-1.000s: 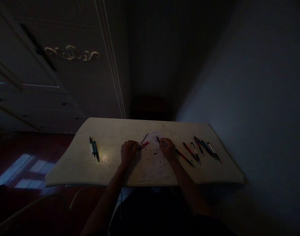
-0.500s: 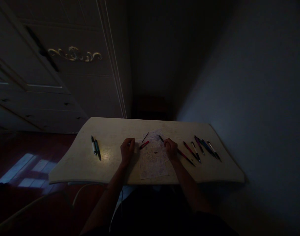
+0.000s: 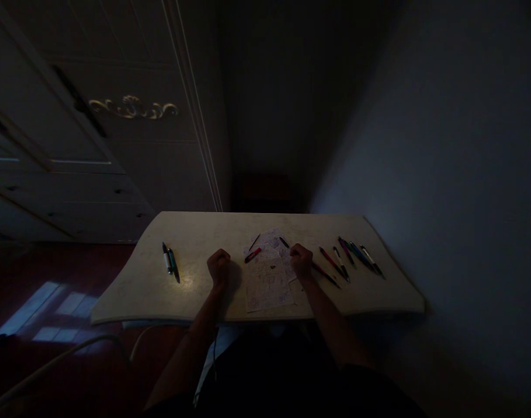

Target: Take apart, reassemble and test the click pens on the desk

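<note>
My left hand [image 3: 219, 267] is closed in a fist above the table, left of the scribbled paper sheets [image 3: 269, 290]. Whatever it may hold is hidden by the fingers. My right hand [image 3: 301, 261], also closed, rests at the sheets' right edge, its contents out of sight. Just beyond its fingers lies a short black pen part [image 3: 284, 242]. On the paper are a red pen part [image 3: 253, 255], a thin dark refill-like stick [image 3: 254, 241] and a tiny dark piece [image 3: 273, 267]. Beside my right wrist is a dark red pen [image 3: 326, 275].
Several pens, among them a red one [image 3: 330, 261] and a white-and-black one [image 3: 366, 253], lie on the right of the pale table [image 3: 139, 296]. Two pens [image 3: 170, 262] lie at the left. A wall [image 3: 466, 174] borders the right, a wardrobe [image 3: 130, 157] the far left.
My left hand has moved slightly left, away from the paper, and turned more into a fist. The right hand stays near the black part. The whole view has shifted a little.
</note>
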`<act>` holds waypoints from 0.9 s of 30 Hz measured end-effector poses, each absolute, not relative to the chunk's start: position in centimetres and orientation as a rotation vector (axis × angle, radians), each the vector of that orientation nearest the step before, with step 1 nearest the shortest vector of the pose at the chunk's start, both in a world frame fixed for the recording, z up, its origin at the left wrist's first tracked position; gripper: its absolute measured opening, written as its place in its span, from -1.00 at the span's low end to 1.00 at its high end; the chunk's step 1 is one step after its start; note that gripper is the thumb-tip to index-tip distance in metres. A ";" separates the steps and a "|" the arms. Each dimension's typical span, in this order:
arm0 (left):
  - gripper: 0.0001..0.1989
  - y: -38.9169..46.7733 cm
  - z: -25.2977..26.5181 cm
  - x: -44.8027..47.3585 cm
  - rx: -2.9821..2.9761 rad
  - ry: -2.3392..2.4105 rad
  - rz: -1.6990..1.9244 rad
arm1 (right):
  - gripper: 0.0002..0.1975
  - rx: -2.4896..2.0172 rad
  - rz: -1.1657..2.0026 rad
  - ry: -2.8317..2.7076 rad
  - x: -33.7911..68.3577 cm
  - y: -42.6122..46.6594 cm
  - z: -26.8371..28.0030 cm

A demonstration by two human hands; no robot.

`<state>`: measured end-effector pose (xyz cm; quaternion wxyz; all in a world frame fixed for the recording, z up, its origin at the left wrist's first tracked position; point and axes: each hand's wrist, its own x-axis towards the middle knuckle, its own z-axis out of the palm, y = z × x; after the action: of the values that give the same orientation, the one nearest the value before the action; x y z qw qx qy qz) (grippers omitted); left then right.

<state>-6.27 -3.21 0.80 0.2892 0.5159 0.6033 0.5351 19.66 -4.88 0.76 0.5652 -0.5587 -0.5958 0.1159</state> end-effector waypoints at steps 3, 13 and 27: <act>-0.95 -3.3 1.4 -6.2 1.243 1.570 1.498 | -0.90 -1.326 0.293 -1.393 19.7 -5.0 0.8; -0.89 -3.7 2.1 -6.0 1.323 1.509 1.392 | -0.92 -1.346 0.369 -1.412 19.5 -5.0 0.9; -0.88 -3.4 1.9 -6.1 1.384 1.547 1.333 | -0.88 -1.341 0.414 -1.489 19.2 -5.4 1.2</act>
<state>-6.10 -3.41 1.91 0.3311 0.5295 0.5917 0.5098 19.16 -5.39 1.17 0.5207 -0.5597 -0.6211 0.1728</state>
